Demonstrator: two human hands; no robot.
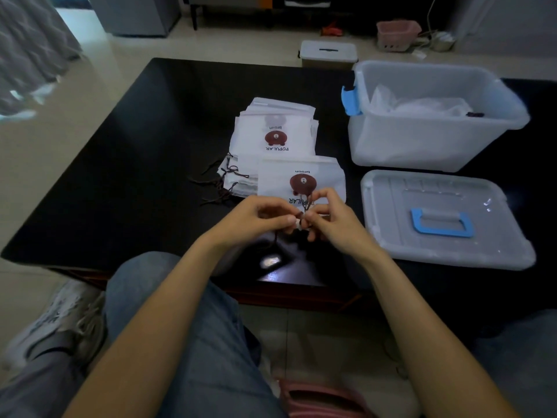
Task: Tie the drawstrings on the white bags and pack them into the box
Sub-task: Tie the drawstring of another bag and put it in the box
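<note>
Sitting open at the table's far right, the clear storage box [422,146] with blue latch already holds white bags; its lid [446,218] lies just nearer. The unfinished stack [271,137] lies left of the box. Front bag [301,179], print reading "broun" and "POPULAR", lies just beyond both hands. Left hand [256,218] and right hand [331,218] each pinch the dark drawstring [303,211] between them; knot unfinished, I judge.

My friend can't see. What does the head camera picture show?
Two hands, left hand and right hand, pinch a dark brown drawstring on a white bear-print bag. More white bags and a clear plastic box sit on the black table.
</note>
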